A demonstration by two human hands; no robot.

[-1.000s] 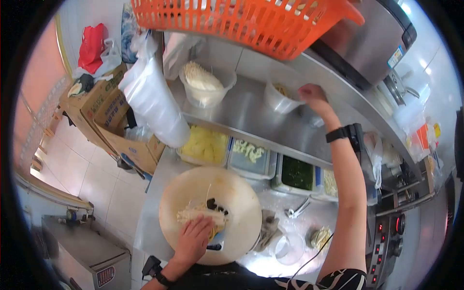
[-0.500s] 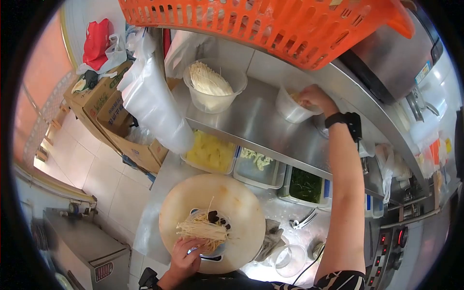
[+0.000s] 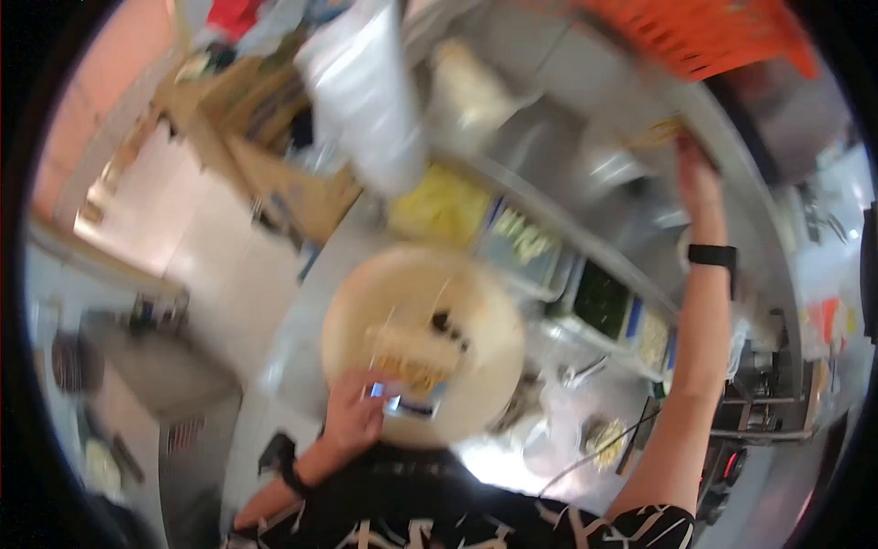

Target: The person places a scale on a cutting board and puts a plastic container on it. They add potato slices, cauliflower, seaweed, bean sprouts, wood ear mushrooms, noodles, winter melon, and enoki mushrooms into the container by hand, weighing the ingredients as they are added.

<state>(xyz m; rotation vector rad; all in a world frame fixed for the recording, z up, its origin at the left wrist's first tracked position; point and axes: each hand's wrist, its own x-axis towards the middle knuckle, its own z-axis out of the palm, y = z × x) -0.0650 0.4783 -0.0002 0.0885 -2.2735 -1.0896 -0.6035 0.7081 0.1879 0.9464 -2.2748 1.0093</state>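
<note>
My left hand [image 3: 358,407] is at the lower left of the round cutting board [image 3: 480,339], its fingers curled at the edge of a bowl; motion blur hides exactly what they grip. Pale enoki mushrooms [image 3: 395,346], yellowish strands [image 3: 416,373] and dark pieces [image 3: 441,320] lie in and over that bowl. My right hand [image 3: 697,169] is raised over the steel shelf, closed on some yellowish strands [image 3: 660,134] just above a clear tub [image 3: 611,160]. The watch is on my right wrist.
Behind the board stand containers of yellow slices [image 3: 439,206], pale green pieces [image 3: 526,238] and dark greens [image 3: 601,302]. A tub of enoki [image 3: 468,96] and a hanging plastic bag [image 3: 361,96] are further back. An orange basket [image 3: 713,37] hangs over the shelf.
My right hand has risen out of the clear tub with yellowish strands in it. My left hand stays by the bowl. The whole view has shifted and blurred.
</note>
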